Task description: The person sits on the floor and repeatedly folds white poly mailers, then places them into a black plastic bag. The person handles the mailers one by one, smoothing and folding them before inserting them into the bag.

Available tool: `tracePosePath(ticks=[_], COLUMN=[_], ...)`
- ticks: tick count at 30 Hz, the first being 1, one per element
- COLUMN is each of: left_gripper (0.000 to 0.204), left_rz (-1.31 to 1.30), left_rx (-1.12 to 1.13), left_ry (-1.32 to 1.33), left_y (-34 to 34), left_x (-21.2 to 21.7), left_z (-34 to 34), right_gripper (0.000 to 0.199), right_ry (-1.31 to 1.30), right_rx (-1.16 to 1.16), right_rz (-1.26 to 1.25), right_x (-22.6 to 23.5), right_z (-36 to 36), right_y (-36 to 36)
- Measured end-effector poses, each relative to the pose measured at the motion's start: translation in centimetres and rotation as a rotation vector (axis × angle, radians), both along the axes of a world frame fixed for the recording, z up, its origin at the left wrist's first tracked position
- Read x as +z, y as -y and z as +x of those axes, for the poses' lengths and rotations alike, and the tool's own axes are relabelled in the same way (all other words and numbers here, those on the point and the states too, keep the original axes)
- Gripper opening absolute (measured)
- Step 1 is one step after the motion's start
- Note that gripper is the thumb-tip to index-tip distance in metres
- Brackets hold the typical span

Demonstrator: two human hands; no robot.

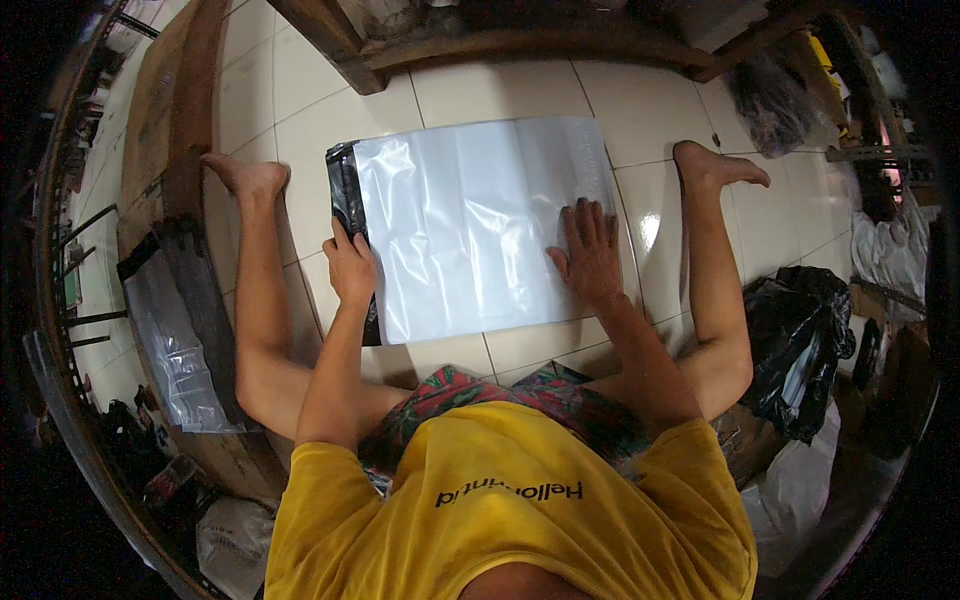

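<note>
A large white plastic mailer bag (470, 215) lies flat on the tiled floor (330, 120) between my spread legs. Its left end shows a black inner flap (345, 180), folded at the edge. My left hand (350, 265) grips that left edge, fingers curled over the flap. My right hand (590, 250) rests flat, fingers spread, on the bag's lower right part. My bare feet (245, 175) lie to either side of the bag.
A wooden bench frame (480, 40) stands just beyond the bag. A long wooden plank (165, 120) with clear plastic bags (175, 350) lies at the left. A black plastic bag (800, 345) and a white bag (800, 480) sit at my right.
</note>
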State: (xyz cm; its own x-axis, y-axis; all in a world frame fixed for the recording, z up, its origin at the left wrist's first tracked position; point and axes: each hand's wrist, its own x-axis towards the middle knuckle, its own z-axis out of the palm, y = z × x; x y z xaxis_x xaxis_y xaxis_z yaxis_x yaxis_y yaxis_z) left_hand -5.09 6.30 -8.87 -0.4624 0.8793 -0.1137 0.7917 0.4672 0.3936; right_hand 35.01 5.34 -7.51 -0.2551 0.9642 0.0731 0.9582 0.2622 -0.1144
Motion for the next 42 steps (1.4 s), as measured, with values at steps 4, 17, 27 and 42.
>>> tracePosePath(ticks=[4, 17, 27, 42], left_gripper=[0.061, 0.073, 0.079, 0.065], left_rz=[0.064, 0.096, -0.005, 0.198], left_rx=[-0.001, -1.064, -0.588, -1.364], left_ry=[-0.021, 0.085, -0.121, 0.222], left_y=[0.0, 2.0, 4.2, -5.0], left_x=[-0.3, 1.1, 0.5, 2.0], left_z=[0.0, 23.0, 8.6, 25.0], right_gripper=[0.074, 0.069, 0.076, 0.085], right_ry=[-0.018, 0.126, 0.031, -0.066], right_rx=[0.04, -0.01, -0.026, 0.011], right_rz=[-0.031, -0.126, -0.099, -0.256], right_x=[-1.1, -2.1, -1.6, -0.7], right_z=[-0.3, -0.1, -0.2, 1.2], right_y=[0.5, 0.2, 0.3, 2.7])
